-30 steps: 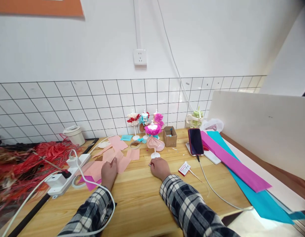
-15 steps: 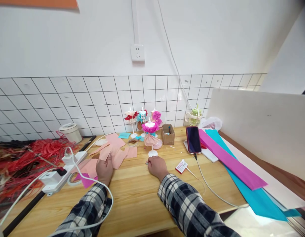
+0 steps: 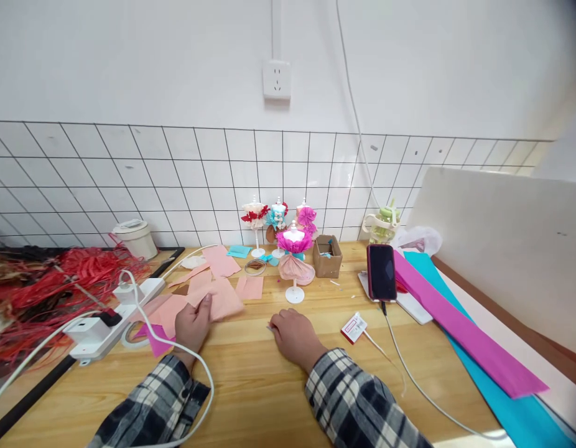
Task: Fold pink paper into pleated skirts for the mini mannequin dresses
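Note:
My left hand (image 3: 193, 325) pinches a piece of salmon-pink paper (image 3: 225, 298) between thumb and fingers. More pink paper pieces (image 3: 221, 261) lie behind and beside it. On the bare wood in front of me rests my right hand (image 3: 295, 336), fingers curled; a small greyish tip pokes out at its left side, too small to name. Beyond that hand stands a mini dress form (image 3: 294, 267) on a white stand, dressed in a magenta ruffle and a pink skirt. Behind it are several similar dress forms (image 3: 255, 225) in red, blue and pink trims.
A small cardboard box (image 3: 328, 264) sits right of the dress forms. Further right are a phone (image 3: 381, 274) on a cable, a green bottle (image 3: 384, 224) and magenta paper (image 3: 465, 323). To the left lie a power strip (image 3: 108, 336), tape roll (image 3: 129, 336) and red strands (image 3: 87, 267).
My left hand has lifted the pink paper piece and brought it slightly towards me. My right hand stays closed on the table. The view has shifted a little.

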{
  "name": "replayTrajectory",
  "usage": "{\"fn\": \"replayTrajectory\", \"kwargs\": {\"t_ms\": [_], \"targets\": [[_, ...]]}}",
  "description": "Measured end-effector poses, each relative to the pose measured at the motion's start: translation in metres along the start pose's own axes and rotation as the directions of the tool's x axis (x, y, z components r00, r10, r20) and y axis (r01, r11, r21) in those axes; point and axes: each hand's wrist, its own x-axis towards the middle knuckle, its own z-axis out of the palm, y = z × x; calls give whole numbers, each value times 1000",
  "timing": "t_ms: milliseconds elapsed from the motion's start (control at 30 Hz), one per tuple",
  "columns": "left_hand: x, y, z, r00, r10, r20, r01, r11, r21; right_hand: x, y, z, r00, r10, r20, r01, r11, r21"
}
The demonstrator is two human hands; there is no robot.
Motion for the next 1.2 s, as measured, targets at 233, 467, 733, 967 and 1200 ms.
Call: {"fn": "replayTrajectory", "kwargs": {"t_ms": [233, 467, 733, 967, 1200], "targets": [[-9, 10, 7, 972, 0, 233, 13, 998, -57, -6, 35, -10, 974, 226, 22, -225, 973, -44], [-11, 26, 15, 848, 4, 530, 23, 999, -43, -7, 15, -19, 957, 133, -259, -118, 990, 73], [5, 37, 49, 763, 139, 631, -212, 976, 42, 6, -7, -1, 951, -309, 20, 309, 951, -17], [18, 6, 47, 846, 74, 528, -203, 961, 190, 4, 1, -1, 958, -285, 39, 281, 956, 84], [22, -2, 59, 829, 167, 534, -307, 934, 183, 5, 7, 1, 960, -274, 49, 262, 950, 168]]}}
